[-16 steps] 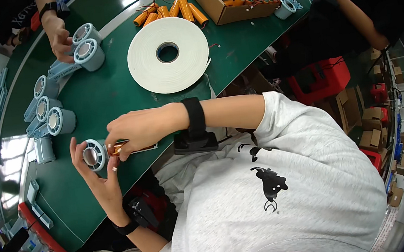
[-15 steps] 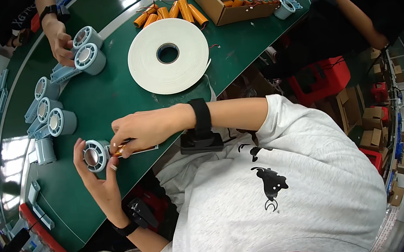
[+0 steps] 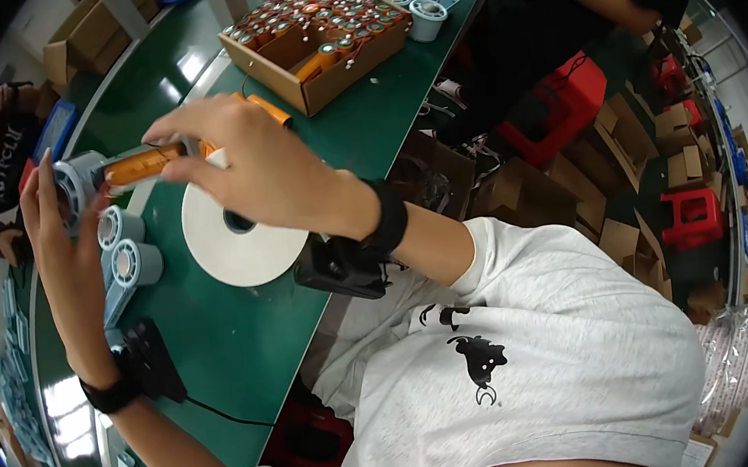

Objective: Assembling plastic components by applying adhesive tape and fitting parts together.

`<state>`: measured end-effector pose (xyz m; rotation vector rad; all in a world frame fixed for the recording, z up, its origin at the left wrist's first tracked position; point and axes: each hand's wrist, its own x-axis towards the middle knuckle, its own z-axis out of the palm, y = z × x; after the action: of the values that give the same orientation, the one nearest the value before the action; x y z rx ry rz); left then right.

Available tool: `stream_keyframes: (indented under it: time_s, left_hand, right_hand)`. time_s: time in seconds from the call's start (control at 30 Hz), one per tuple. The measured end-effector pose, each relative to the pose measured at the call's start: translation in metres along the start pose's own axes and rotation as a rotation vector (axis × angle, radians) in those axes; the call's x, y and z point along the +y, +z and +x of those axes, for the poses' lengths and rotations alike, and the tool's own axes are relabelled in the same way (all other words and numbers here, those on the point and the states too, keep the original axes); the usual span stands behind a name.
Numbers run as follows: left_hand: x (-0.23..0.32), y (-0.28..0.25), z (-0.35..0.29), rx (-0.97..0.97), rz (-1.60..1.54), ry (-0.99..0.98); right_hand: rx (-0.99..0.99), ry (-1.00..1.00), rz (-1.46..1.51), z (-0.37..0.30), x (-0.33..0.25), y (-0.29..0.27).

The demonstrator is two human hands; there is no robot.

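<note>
Our left hand (image 3: pixel 65 257) holds a blue casing (image 3: pixel 86 164) between spread fingers; our right hand (image 3: pixel 258 168) grips an orange battery (image 3: pixel 139 165) by its right end.

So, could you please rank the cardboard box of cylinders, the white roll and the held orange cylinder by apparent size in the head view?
1. Cardboard box
2. White roll, partly hidden by the right hand
3. Held orange cylinder
</note>
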<state>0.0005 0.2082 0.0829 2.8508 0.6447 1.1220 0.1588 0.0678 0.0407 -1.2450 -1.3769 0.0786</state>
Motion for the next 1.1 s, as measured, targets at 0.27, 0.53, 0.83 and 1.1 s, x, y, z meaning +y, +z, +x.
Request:
stream_keyframes:
  time_s: [0.27,0.53,0.83,1.1]
  left_hand:
    - [-0.311,0.09,0.036,-0.611,0.504,-0.265]
    - [-0.057,0.059,0.034,-0.594,-0.069,-0.022]
    - [0.093,0.071,-0.106,-0.393,0.047,-0.26]
    - [0.085,0.061,-0.126,-0.384,0.104,-0.27]
  right_hand:
    - [-0.304,0.268,-0.285,-0.022,0.033,-0.061]
    - [-0.297,0.278,-0.622,0.029,0.121,0.004]
    - [-0.154,0.031,-0.009,0.008,0.091,-0.014]
    - [-0.093,0.52,0.605,-0.075,0.02,-0.039]
